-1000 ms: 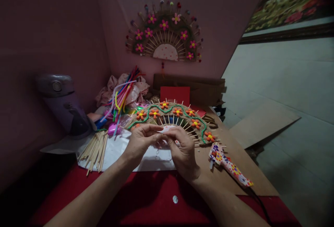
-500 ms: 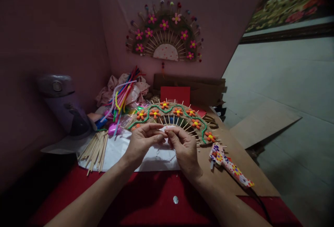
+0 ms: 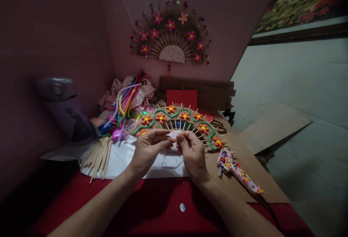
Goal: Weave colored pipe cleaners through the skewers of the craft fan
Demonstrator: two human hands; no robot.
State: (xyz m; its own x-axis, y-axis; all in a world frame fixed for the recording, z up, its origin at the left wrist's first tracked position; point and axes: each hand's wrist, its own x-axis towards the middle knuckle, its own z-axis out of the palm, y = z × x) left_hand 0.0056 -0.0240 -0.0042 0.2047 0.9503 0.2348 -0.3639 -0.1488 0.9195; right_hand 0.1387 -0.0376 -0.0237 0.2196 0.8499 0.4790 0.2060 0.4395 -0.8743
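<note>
Now left hand [image 3: 146, 150] slightly farther from right hand [image 3: 193, 157]

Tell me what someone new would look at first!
Probably the fan with orange flowers and a wavy green line, just past the left hand and right hand. Next, the fan with pink flowers, up on the pink panel behind. Then the bright stems, left of the orange-flowered one.

- Left hand [image 3: 144, 152], bare, ungloved to the fingertips
- Right hand [image 3: 193, 156], equally bare (nails too small to judge)
- Left forearm [image 3: 99, 202] and right forearm [image 3: 236, 208], bare to the picture's edge
</note>
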